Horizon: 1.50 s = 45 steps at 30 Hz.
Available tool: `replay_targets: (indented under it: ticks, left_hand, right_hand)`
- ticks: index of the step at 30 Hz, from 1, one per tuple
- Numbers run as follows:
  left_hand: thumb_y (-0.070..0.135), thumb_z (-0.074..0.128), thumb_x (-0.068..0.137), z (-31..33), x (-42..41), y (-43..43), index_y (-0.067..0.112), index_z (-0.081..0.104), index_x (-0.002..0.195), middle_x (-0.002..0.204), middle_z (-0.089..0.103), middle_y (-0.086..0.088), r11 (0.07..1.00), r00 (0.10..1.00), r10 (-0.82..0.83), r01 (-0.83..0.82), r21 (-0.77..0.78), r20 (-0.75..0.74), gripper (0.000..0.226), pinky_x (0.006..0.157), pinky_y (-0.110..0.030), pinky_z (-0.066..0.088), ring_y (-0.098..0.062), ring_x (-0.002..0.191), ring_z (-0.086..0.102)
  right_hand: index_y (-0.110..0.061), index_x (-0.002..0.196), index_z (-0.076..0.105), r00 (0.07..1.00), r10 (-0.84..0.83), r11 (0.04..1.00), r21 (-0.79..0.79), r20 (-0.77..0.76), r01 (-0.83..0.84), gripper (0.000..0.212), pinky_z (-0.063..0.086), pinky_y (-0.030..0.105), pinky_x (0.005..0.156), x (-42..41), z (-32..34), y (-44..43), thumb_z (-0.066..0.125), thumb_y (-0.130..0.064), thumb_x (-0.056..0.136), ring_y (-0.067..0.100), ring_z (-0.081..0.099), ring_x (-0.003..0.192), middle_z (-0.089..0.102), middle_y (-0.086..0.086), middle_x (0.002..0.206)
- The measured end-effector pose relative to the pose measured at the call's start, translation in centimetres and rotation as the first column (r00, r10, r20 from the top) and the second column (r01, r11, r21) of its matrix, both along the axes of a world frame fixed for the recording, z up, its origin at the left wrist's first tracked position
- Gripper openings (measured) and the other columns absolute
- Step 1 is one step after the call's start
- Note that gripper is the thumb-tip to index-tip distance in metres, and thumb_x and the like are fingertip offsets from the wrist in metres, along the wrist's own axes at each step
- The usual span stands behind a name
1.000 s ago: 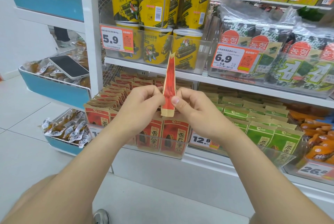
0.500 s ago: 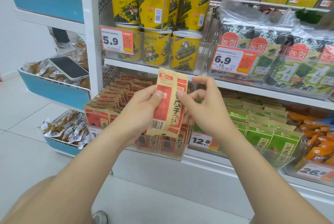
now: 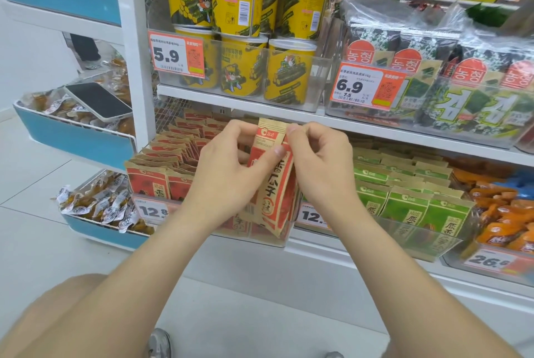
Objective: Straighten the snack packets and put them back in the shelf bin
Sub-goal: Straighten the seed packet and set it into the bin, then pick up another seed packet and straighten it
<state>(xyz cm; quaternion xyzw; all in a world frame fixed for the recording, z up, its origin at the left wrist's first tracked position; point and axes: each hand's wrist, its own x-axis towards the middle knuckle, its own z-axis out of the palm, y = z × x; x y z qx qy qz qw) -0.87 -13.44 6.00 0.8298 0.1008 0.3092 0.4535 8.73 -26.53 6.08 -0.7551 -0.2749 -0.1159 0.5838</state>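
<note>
A red and tan snack packet (image 3: 274, 184) stands upright between my hands, its lower end at the front right of the clear shelf bin (image 3: 268, 237). My left hand (image 3: 231, 172) grips its left edge, thumb pressed on the printed face. My right hand (image 3: 320, 164) pinches its top right corner. Rows of the same red packets (image 3: 173, 152) fill the bin behind and to the left.
Green packets (image 3: 404, 201) sit in the neighbouring bin to the right, orange packs (image 3: 502, 213) beyond them. Yellow tubs (image 3: 239, 28) and seaweed packs (image 3: 462, 91) fill the shelf above. A phone (image 3: 98, 101) lies on the blue side rack's snacks at left.
The packet turned from edge-on to face-on, then both hands carried it down and forward to the front of the red packets' bin.
</note>
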Motion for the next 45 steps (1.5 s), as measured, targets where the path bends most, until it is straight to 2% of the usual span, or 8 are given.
replay_targets:
  ticks: [4, 7, 12, 21, 27, 31, 35, 45]
  left_hand:
    - [0.041, 0.069, 0.102, -0.3, 0.2, 0.0, 0.033, 0.068, 0.125, 0.102, 0.072, 0.026, 0.990, 1.000, 0.019, -0.019, 0.139, 0.004, 0.025, 0.078, -0.009, 0.051, 0.006, 0.091, 0.070]
    - [0.038, 0.057, 0.108, -1.0, 0.2, -0.1, 0.025, 0.059, 0.140, 0.108, 0.076, 0.010, 0.962, 0.999, 0.042, -0.044, 0.270, 0.012, 0.035, 0.087, -0.042, 0.059, -0.016, 0.096, 0.075]
    - [0.039, 0.045, 0.113, -1.5, 0.1, -0.3, 0.018, 0.055, 0.113, 0.081, 0.068, 0.008, 0.949, 0.997, 0.027, -0.048, 0.312, 0.071, 0.023, 0.068, -0.050, 0.052, -0.025, 0.074, 0.068]
    - [0.031, 0.055, 0.113, -1.2, 0.6, 1.0, 0.023, 0.064, 0.096, 0.077, 0.068, 0.008, 0.986, 0.989, 0.084, -0.100, 0.137, 0.120, 0.020, 0.066, -0.021, 0.041, -0.007, 0.077, 0.063]
    - [0.036, 0.063, 0.109, -1.2, 1.0, 1.7, 0.029, 0.074, 0.095, 0.089, 0.076, 0.019, 0.997, 0.993, 0.072, -0.069, -0.036, 0.091, 0.019, 0.079, -0.034, 0.055, -0.002, 0.086, 0.070]
    - [0.041, 0.063, 0.108, -1.2, 0.9, 2.2, 0.029, 0.076, 0.095, 0.087, 0.076, 0.018, 0.990, 0.989, 0.125, -0.119, -0.074, 0.081, 0.022, 0.079, -0.039, 0.057, -0.007, 0.079, 0.070]
    - [0.043, 0.061, 0.109, -0.8, 0.8, 2.4, 0.026, 0.075, 0.094, 0.084, 0.076, 0.012, 0.977, 0.979, 0.184, -0.171, -0.129, 0.089, 0.026, 0.077, -0.038, 0.055, -0.006, 0.077, 0.069]
    - [0.053, 0.061, 0.104, -0.5, -0.3, 3.4, 0.035, 0.055, 0.107, 0.093, 0.076, 0.006, 1.000, 0.981, 0.008, -0.003, 0.029, -0.194, 0.019, 0.076, -0.043, 0.061, -0.011, 0.083, 0.073]
  right_hand:
    - [-0.016, 0.068, 0.058, 0.972, -0.050, 0.992, -0.105, 0.229, 0.076, 0.039, 0.042, 0.037, 0.060, -1.0, 0.0, -0.3, 0.063, -0.027, 0.105, 0.015, 0.051, 0.057, 0.056, -0.003, 0.056]
    - [-0.018, 0.072, 0.056, 0.951, -0.009, 0.988, -0.145, 0.309, 0.056, 0.035, 0.045, 0.042, 0.063, -1.3, -0.2, 0.0, 0.062, -0.028, 0.105, 0.019, 0.052, 0.057, 0.055, -0.004, 0.057]
    - [-0.011, 0.079, 0.054, 0.940, 0.065, 0.981, -0.195, 0.334, 0.002, 0.033, 0.043, 0.045, 0.060, -1.7, -0.2, 0.0, 0.057, -0.028, 0.108, 0.020, 0.048, 0.058, 0.053, -0.001, 0.060]
    - [-0.015, 0.083, 0.062, 0.984, 0.175, 0.983, -0.055, 0.022, -0.173, 0.035, 0.054, 0.050, 0.069, -1.1, -0.1, 0.2, 0.056, -0.037, 0.111, 0.033, 0.064, 0.072, 0.068, 0.009, 0.076]
    - [-0.005, 0.088, 0.070, 0.971, 0.184, 0.983, 0.059, -0.153, -0.177, 0.039, 0.061, 0.051, 0.072, -1.3, 0.1, 0.3, 0.062, -0.036, 0.109, 0.031, 0.075, 0.074, 0.078, 0.012, 0.079]
    - [-0.024, 0.098, 0.075, 0.948, 0.274, 0.953, -0.088, -0.164, -0.291, 0.007, 0.064, 0.054, 0.080, -1.5, 0.3, 0.0, 0.075, -0.031, 0.100, 0.019, 0.078, 0.080, 0.081, 0.002, 0.086]
    - [-0.031, 0.115, 0.074, 0.931, 0.333, 0.880, -0.305, -0.148, -0.364, 0.029, 0.065, 0.044, 0.086, -1.8, 0.0, 0.0, 0.077, -0.037, 0.087, 0.009, 0.076, 0.094, 0.081, -0.011, 0.099]
    - [-0.027, 0.133, 0.070, 0.935, 0.345, 0.898, -0.261, -0.080, -0.353, 0.039, 0.067, 0.045, 0.081, -1.5, 0.0, -0.3, 0.081, -0.032, 0.096, 0.011, 0.081, 0.086, 0.083, -0.009, 0.100]
